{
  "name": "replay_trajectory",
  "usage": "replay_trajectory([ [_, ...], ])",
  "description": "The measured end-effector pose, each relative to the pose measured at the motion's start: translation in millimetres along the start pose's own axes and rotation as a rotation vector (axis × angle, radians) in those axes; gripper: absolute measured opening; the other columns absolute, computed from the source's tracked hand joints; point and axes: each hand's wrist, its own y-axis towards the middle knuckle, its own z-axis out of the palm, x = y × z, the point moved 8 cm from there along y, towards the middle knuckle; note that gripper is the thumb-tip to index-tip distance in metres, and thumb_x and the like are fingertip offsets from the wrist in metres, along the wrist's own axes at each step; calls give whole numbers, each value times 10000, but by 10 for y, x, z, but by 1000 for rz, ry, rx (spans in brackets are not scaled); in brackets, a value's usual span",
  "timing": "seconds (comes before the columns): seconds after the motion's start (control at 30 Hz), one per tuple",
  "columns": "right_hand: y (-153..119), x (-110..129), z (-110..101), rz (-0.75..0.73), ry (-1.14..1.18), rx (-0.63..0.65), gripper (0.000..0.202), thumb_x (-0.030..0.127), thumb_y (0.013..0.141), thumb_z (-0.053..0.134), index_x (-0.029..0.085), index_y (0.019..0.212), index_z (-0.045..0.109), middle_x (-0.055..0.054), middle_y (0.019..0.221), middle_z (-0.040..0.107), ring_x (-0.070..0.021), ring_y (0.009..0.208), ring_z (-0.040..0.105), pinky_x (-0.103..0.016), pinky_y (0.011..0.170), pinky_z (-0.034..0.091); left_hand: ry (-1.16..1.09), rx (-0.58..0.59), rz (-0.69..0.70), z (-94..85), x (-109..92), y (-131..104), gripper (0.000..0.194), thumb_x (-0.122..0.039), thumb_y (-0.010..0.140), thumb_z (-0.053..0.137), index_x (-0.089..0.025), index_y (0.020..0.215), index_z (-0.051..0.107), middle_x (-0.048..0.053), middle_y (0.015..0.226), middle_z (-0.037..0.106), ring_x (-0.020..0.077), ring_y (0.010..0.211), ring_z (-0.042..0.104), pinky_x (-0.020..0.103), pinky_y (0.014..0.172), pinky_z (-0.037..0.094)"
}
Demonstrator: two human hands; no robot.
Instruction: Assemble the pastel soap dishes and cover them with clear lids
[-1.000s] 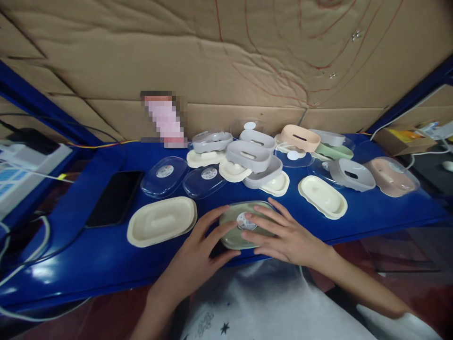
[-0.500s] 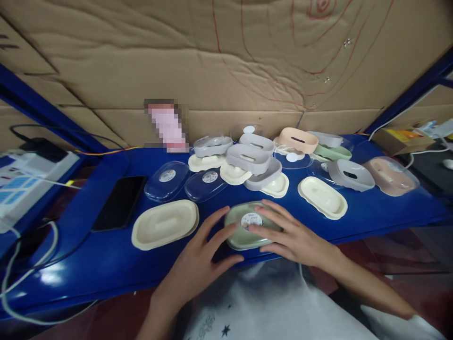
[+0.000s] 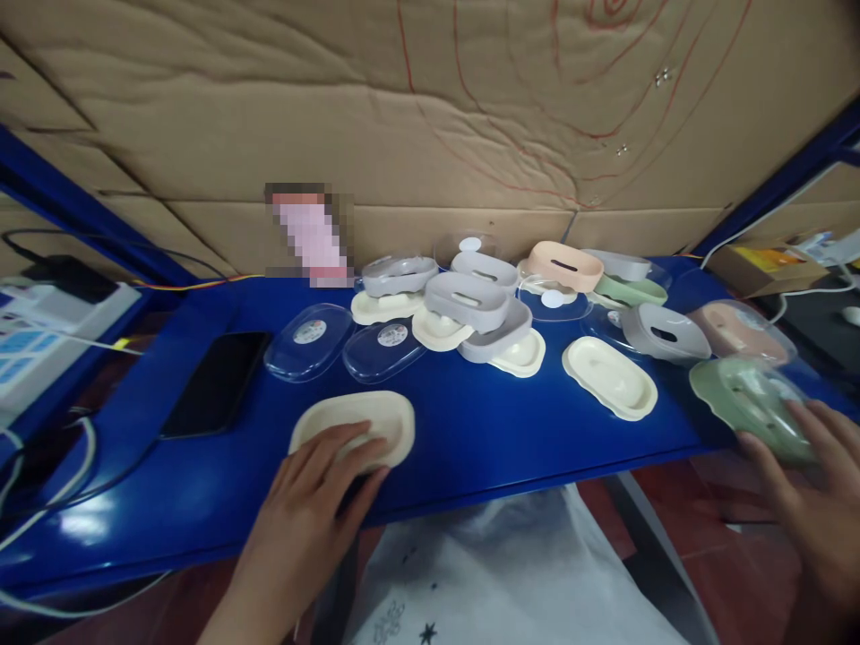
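Observation:
My left hand (image 3: pixel 322 484) is at the near side of a cream oval soap dish tray (image 3: pixel 376 412), fingers over its inside and thumb by the near rim. My right hand (image 3: pixel 812 475), far out to the right, grips a green soap dish (image 3: pixel 745 403) with a clear lid on it; the dish is at the table's right front edge. Between my hands, farther back, lies another cream tray (image 3: pixel 611 376). Two clear lids with round stickers, a left one (image 3: pixel 309 345) and a right one (image 3: pixel 386 354), rest behind my left hand.
Grey soap dishes (image 3: pixel 470 300) are piled on cream trays at the back middle. A peach dish (image 3: pixel 564 264), a grey dish (image 3: pixel 665 331) and a lidded pinkish dish (image 3: pixel 739 331) stand to the right. A black phone (image 3: pixel 219 385) and cables lie left. Cardboard (image 3: pixel 403 161) walls the back.
My right hand has carried the lidded green soap dish from the front middle to the far right. My left hand has gone to the cream tray, which now sits farther right.

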Motion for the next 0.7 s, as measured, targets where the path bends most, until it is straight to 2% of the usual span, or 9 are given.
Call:
replay_trajectory([
  [0.1, 24, -20, 184, -87, 112, 89, 571, 534, 965, 704, 331, 1495, 636, -135, 1458, 674, -360, 1385, 620, -477, 1203, 467, -57, 79, 103, 107, -285, 109, 257, -241, 1076, 556, -292, 1304, 663, 58, 1390, 689, 272, 1277, 655, 456, 1021, 569],
  [0.2, 143, -28, 361, -164, 153, 168, 547, 556, 988, 639, 285, 1463, 643, -158, 1457, 674, -362, 1423, 587, -511, 1211, 436, -93, 157, 196, 228, -504, 172, 324, -161, 1073, 530, -279, 1350, 649, 63, 1489, 640, 257, 1358, 611, 441, 1060, 559],
  [0.27, 223, -29, 416, -151, 98, 169, 520, 556, 1012, 570, 271, 1440, 649, -171, 1546, 602, -386, 1496, 503, -576, 1213, 395, -93, 163, 229, 280, -565, 193, 362, -119, 1062, 526, -287, 1358, 649, 64, 1521, 622, 261, 1392, 590, 475, 1115, 523],
  [0.33, 282, 68, 409, -117, 33, 126, 478, 529, 1021, 543, 265, 1398, 671, -171, 1625, 517, -405, 1548, 420, -614, 1204, 366, -59, 112, 194, 290, -531, 219, 374, -121, 1045, 560, -299, 1362, 649, 78, 1548, 600, 292, 1423, 570, 554, 1180, 453],
  [0.37, 297, 186, 403, -122, 42, 109, 448, 505, 1018, 557, 263, 1373, 684, -168, 1621, 521, -402, 1539, 434, -603, 1195, 374, -38, 82, 160, 289, -492, 231, 378, -147, 1038, 588, -299, 1380, 639, 94, 1568, 579, 315, 1439, 557, 590, 1198, 421],
  [0.43, 297, 542, 436, -192, 124, 130, 397, 455, 1012, 601, 269, 1350, 696, -152, 1522, 619, -374, 1453, 543, -570, 1182, 392, -22, 49, 103, 290, -418, 244, 410, -223, 1031, 636, -282, 1436, 598, 129, 1576, 563, 343, 1440, 554, 608, 1189, 415],
  [0.5, 255, 956, 537, -309, 227, 243, 379, 423, 1023, 624, 285, 1371, 688, -118, 1410, 703, -340, 1343, 637, -555, 1171, 401, -36, 58, 89, 300, -385, 246, 441, -283, 1038, 649, -266, 1470, 565, 132, 1520, 610, 337, 1392, 591, 565, 1136, 465],
  [0.57, 193, 1271, 632, -391, 304, 373, 357, 413, 1051, 602, 294, 1376, 689, -95, 1409, 709, -325, 1299, 665, -557, 1152, 417, -51, 69, 99, 295, -381, 241, 432, -298, 1053, 637, -267, 1476, 557, 108, 1445, 668, 315, 1328, 631, 513, 1079, 498],
  [0.7, 96, 1511, 609, -422, 448, 553, 292, 388, 1062, 595, 310, 1314, 721, -73, 1494, 657, -315, 1322, 654, -546, 1098, 493, -72, 5, 67, 223, -358, 244, 413, -279, 1067, 617, -241, 1472, 551, 107, 1402, 689, 287, 1243, 659, 455, 1009, 507],
])
